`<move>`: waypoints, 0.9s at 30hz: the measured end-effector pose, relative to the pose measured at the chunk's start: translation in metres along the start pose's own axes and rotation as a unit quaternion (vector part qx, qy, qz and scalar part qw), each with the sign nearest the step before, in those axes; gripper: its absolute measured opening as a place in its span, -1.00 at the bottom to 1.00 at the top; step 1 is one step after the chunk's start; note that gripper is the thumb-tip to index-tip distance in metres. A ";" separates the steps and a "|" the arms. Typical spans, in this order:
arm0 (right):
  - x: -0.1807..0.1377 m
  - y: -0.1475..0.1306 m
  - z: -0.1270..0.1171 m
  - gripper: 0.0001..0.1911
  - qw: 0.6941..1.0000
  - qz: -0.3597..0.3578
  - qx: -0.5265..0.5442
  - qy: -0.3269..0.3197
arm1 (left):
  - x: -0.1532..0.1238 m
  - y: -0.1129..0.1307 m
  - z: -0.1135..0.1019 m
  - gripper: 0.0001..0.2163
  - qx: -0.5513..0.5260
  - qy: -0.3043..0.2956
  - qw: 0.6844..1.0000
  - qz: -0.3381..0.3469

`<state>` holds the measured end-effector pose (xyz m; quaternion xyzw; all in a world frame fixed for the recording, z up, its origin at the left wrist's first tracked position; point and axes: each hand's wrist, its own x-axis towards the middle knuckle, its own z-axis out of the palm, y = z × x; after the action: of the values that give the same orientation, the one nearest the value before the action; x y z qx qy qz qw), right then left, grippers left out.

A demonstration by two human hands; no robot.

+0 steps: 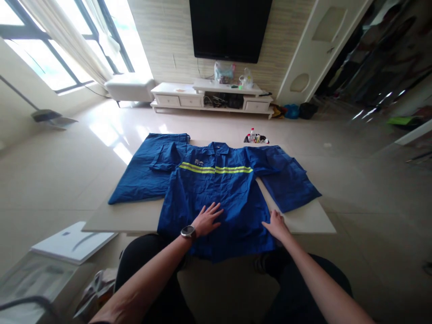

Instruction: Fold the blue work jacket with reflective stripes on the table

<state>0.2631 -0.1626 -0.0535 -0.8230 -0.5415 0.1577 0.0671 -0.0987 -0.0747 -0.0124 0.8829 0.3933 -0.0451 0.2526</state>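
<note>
The person's left hand (205, 222) lies open, fingers spread flat on the lower front of a dark blue cloth work shirt (222, 191) with a yellow-and-grey striped chest band (199, 168). The right hand (277, 226) is at the shirt's right edge, thumb touching the cloth, fingers bent; whether they pinch it, one cannot tell. The shirt extends beneath and beyond the left fingers, its collar (218, 147) farthest from them. A folded blue cloth piece (135, 180) lies left of those fingers; another folded, darker blue one (293, 186) sits just beyond the right fingers. All rest on a pale, flat-topped table (312, 220). A round-faced wristwatch (187, 231) sits behind the left fingers.
</note>
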 end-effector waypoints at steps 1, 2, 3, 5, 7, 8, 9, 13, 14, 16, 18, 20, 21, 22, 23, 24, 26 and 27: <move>-0.008 0.005 0.001 -0.49 0.999 0.015 0.020 -0.021 | -0.007 -0.005 -0.002 -0.40 -0.005 0.035 0.999 -0.030; -0.015 0.008 0.001 -0.58 0.998 0.025 0.040 -0.042 | -0.016 -0.011 -0.005 -0.41 -0.007 0.076 0.994 -0.077; -0.021 0.010 0.001 -0.68 0.996 0.032 0.056 -0.058 | -0.026 -0.020 -0.009 -0.42 -0.005 0.119 0.983 -0.141; -0.030 0.010 -0.002 -0.85 0.994 0.033 0.078 -0.070 | -0.050 -0.041 -0.016 -0.40 0.007 0.178 0.939 -0.293; -0.033 0.008 -0.009 -0.83 0.993 0.026 0.099 -0.059 | -0.074 -0.066 -0.018 -0.36 0.007 0.159 0.895 -0.418; -0.034 0.008 -0.013 -0.79 0.993 0.023 0.109 -0.049 | -0.085 -0.077 -0.018 -0.34 0.005 0.121 0.886 -0.447; -0.035 0.008 -0.017 -0.75 0.992 0.023 0.116 -0.039 | -0.093 -0.087 -0.017 -0.34 0.005 0.082 0.887 -0.454; -0.047 0.017 -0.025 -0.79 0.992 0.036 0.108 -0.057 | -0.106 -0.108 -0.008 -0.41 0.018 0.026 0.902 -0.431; -0.051 0.020 -0.025 -0.80 0.992 0.040 0.100 -0.070 | -0.106 -0.108 -0.007 -0.41 0.019 0.031 0.898 -0.438; -0.056 0.023 -0.025 -0.81 0.993 0.040 0.083 -0.078 | -0.103 -0.104 -0.005 -0.39 0.023 0.040 0.890 -0.454; -0.053 0.020 -0.026 -0.87 0.995 0.029 0.074 -0.060 | -0.097 -0.096 -0.006 -0.35 0.038 0.074 0.888 -0.453; -0.041 0.011 -0.028 -0.89 0.997 0.012 0.075 -0.034 | -0.085 -0.084 -0.010 -0.33 0.063 0.120 0.904 -0.405; -0.032 0.004 -0.028 -0.87 0.997 0.005 0.077 -0.023 | -0.077 -0.076 -0.013 -0.34 0.070 0.138 0.918 -0.365; -0.021 -0.003 -0.027 -0.84 0.997 0.000 0.080 -0.013 | -0.066 -0.067 -0.016 -0.35 0.070 0.148 0.933 -0.322; -0.010 -0.010 -0.026 -0.81 0.997 -0.001 0.081 -0.003 | -0.053 -0.056 -0.020 -0.37 0.063 0.152 0.946 -0.279; 0.002 -0.017 -0.024 -0.79 0.997 0.002 0.081 0.007 | -0.039 -0.045 -0.024 -0.40 0.051 0.153 0.957 -0.241; 0.026 -0.029 -0.018 -0.74 0.997 0.014 0.075 0.024 | -0.003 -0.021 -0.031 -0.45 0.028 0.159 0.973 -0.167; 0.036 -0.033 -0.015 -0.74 0.997 0.021 0.070 0.030 | 0.016 -0.010 -0.033 -0.46 0.019 0.158 0.979 -0.129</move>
<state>0.2525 -0.1152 -0.0370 -0.8320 -0.5094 0.1719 0.1370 -0.0992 -0.0427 0.0080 0.8254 0.5380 0.0549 0.1623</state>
